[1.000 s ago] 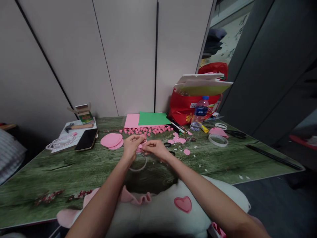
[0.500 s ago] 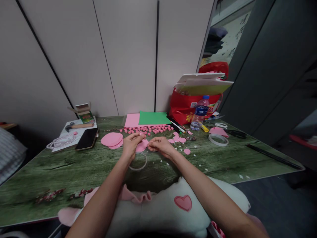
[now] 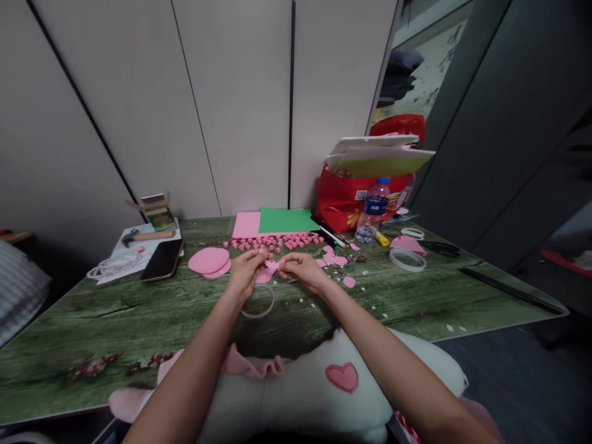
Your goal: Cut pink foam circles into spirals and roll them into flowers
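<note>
My left hand [image 3: 244,272] is closed, its fingertips pinching a small rounded pink piece [image 3: 263,251]. Opposite it, my right hand [image 3: 303,271] grips the edge of a thin pink paper petal [image 3: 272,265], which spans the gap between both hands. Below the fingers, a pink paper disc [image 3: 264,275] lies partly covered. A tape ring [image 3: 259,302] rests on the table just under my left hand. Behind the hands, rows of small pink rosebud-like pieces [image 3: 277,242] are set out. Loose pink paper petals [image 3: 330,258] are scattered right of my right hand.
Left on the green table [image 3: 161,327] are stacked pink discs [image 3: 209,260], a phone [image 3: 161,259], a hammer [image 3: 150,235] and a bead string [image 3: 113,266]. At the right stand a water bottle [image 3: 372,213], a red bag [image 3: 340,197], a tape roll [image 3: 407,260] and scissors [image 3: 441,248].
My right hand has shifted slightly, and the pink petal now shows more plainly stretched between both hands. The left hand has barely moved.
</note>
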Demonstrator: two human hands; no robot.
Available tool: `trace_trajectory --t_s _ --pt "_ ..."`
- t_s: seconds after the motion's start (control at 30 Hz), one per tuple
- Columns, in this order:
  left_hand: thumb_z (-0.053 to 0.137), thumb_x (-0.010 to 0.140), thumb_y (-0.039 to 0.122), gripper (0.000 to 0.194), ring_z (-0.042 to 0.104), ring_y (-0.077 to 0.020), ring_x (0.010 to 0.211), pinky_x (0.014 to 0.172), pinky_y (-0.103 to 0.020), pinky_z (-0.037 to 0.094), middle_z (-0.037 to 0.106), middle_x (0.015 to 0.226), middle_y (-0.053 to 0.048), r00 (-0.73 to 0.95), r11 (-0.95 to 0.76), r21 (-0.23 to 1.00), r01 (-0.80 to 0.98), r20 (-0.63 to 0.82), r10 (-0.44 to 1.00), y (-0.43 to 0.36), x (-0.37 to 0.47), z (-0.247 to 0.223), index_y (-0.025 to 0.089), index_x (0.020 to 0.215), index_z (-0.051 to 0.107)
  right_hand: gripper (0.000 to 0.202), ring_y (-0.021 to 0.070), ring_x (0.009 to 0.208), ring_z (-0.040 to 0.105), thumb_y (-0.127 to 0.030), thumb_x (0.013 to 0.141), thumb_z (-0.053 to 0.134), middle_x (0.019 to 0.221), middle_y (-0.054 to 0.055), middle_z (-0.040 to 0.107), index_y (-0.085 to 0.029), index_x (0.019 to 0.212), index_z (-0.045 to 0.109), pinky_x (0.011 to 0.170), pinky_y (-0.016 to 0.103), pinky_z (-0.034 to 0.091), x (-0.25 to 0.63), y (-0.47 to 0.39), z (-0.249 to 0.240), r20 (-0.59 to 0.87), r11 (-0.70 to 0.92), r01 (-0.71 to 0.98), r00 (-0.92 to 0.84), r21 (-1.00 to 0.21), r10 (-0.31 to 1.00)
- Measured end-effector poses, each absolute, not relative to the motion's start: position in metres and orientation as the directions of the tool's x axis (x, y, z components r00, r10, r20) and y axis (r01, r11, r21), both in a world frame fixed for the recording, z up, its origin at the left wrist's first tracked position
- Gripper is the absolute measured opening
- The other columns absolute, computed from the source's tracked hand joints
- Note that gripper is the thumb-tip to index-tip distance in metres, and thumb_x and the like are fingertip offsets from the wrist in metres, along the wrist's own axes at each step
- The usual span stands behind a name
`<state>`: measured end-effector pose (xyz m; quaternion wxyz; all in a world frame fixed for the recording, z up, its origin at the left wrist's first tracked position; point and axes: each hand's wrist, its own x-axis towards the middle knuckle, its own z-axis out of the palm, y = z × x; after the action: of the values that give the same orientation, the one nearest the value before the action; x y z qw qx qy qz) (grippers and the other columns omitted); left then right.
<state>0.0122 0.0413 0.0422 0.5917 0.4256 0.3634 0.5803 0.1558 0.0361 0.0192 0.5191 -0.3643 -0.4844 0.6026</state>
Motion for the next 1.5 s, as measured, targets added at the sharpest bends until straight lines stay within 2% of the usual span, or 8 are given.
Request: trace_trajectory --t_s 0.17,0.4,0.57,0.73,0.9,1.03,1.2,1.5 --pt "0.071 0.049 0.025 0.023 0.058 -0.0111 0.061 0.066 -0.025 0.046 0.064 0.065 -0.005 0.095 -0.008 0.919 -0.394 0.049 0.994 0.043 0.01 0.042 0.01 0.064 0.063 0.02 0.0065 0.049 0.055 -0.025 0.05 0.069 0.053 -0.002 0.06 -0.013 0.065 0.06 0.053 0.019 0.046 0.155 0.035 0.021 0.064 0.017 -0.247 -0.184 -0.969 0.981" --pt "0.072 0.047 0.024 0.026 0.058 -0.0119 0.06 0.067 -0.028 0.046 0.065 0.065 -0.005 -0.031 -0.132 0.945 -0.299 0.128 0.991 0.044 0.012 0.039 0.01 0.068 0.065 0.015 0.0135 0.058 0.061 -0.024 0.053 0.067 0.056 0.0 0.06 -0.015 0.055 0.055 0.061 0.026 0.052 0.158 0.044 0.02 0.041 0.005 -0.39 -0.083 -0.921 0.996" --pt "0.071 0.049 0.026 0.028 0.059 -0.0136 0.063 0.069 -0.028 0.047 0.066 0.068 -0.006 -0.021 -0.217 0.97 -0.114 0.216 0.976 0.043 0.013 0.038 0.012 0.072 0.067 0.014 0.0143 0.057 0.061 -0.022 0.056 0.065 0.057 0.001 0.061 -0.015 0.062 0.054 0.052 0.024 0.052 0.164 0.048 0.018 0.052 0.044 -0.426 -0.009 -0.904 0.999" --pt "0.072 0.047 0.027 0.027 0.06 -0.0157 0.064 0.067 -0.028 0.047 0.067 0.069 -0.006 0.045 -0.215 0.977 -0.015 0.215 0.976 0.042 0.015 0.036 0.013 0.07 0.068 0.019 0.0137 0.058 0.061 -0.022 0.056 0.066 0.06 0.001 0.061 -0.015 0.07 0.054 0.053 0.024 0.052 0.165 0.05 0.017 0.097 0.099 -0.436 0.026 -0.894 0.995" --pt "0.072 0.046 0.025 0.022 0.059 -0.0144 0.062 0.061 -0.024 0.046 0.066 0.068 -0.005 0.104 -0.198 0.978 0.069 0.191 0.976 0.039 0.016 0.036 0.013 0.065 0.067 0.023 0.0118 0.054 0.059 -0.026 0.056 0.065 0.06 0.0 0.062 -0.016 0.075 0.055 0.052 0.023 0.05 0.166 0.05 0.019 0.136 0.152 -0.345 0.07 -0.926 0.988" --pt "0.071 0.048 0.024 0.032 0.058 -0.013 0.054 0.054 -0.023 0.044 0.065 0.062 -0.004 0.132 -0.15 0.983 0.104 0.136 0.982 0.034 0.018 0.041 0.012 0.077 0.065 0.027 0.0131 0.058 0.06 -0.029 0.056 0.066 0.062 0.0 0.062 -0.017 0.077 0.055 0.056 0.026 0.05 0.165 0.048 0.02 0.163 0.165 -0.321 0.033 -0.933 0.986" --pt "0.07 0.047 0.023 0.042 0.058 -0.0129 0.053 0.054 -0.023 0.043 0.063 0.056 -0.002 0.156 -0.153 0.981 0.118 0.134 0.979 0.034 0.019 0.042 0.01 0.085 0.061 0.031 0.0132 0.061 0.059 -0.031 0.055 0.067 0.063 -0.001 0.061 -0.017 0.079 0.054 0.056 0.026 0.05 0.164 0.045 0.02 0.191 0.169 -0.32 -0.038 -0.932 0.981" --pt "0.07 0.048 0.023 0.046 0.056 -0.0114 0.05 0.05 -0.02 0.041 0.062 0.053 -0.001 0.175 -0.178 0.976 0.129 0.154 0.972 0.04 0.018 0.034 0.009 0.09 0.057 0.026 0.0093 0.051 0.054 -0.033 0.06 0.064 0.06 -0.002 0.058 -0.017 0.078 0.056 0.053 0.023 0.046 0.159 0.041 0.019 0.321 0.308 -0.119 -0.12 -0.944 0.939"
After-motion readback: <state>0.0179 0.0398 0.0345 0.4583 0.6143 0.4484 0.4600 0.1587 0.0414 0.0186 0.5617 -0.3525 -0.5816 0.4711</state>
